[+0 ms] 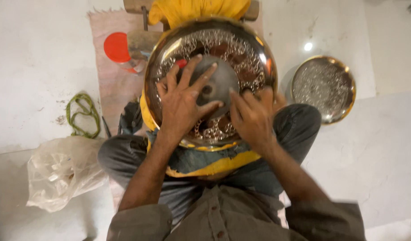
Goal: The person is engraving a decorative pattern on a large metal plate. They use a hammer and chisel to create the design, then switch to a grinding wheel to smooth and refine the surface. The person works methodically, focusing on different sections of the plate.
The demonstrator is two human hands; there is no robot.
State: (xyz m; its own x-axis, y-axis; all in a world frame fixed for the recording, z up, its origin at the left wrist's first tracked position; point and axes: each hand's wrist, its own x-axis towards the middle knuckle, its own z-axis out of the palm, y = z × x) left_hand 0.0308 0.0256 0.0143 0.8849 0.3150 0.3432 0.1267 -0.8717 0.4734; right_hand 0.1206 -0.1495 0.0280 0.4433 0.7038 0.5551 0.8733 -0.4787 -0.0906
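Shirt [223,218], grey-brown, buttoned, nearest the camera; grey trousers over crossed legs on the white floor [379,147].
Large brass plate [210,80]: tilted on the lap against yellow cloth [201,9]; pierced pattern looks complete over most of its face, so the work appears well along; how much is left cannot be told.
Left hand [183,100]: fingers spread, pressing a dark round disc [216,80] flat onto the plate's centre.
Right hand [252,116]: fingers at the disc's lower edge; whether its grip closes on anything cannot be told.
Second patterned plate [323,87]: flat on the floor, well apart.
Also present: red-capped bottle [123,51], green cord [83,114], plastic bag [58,172].
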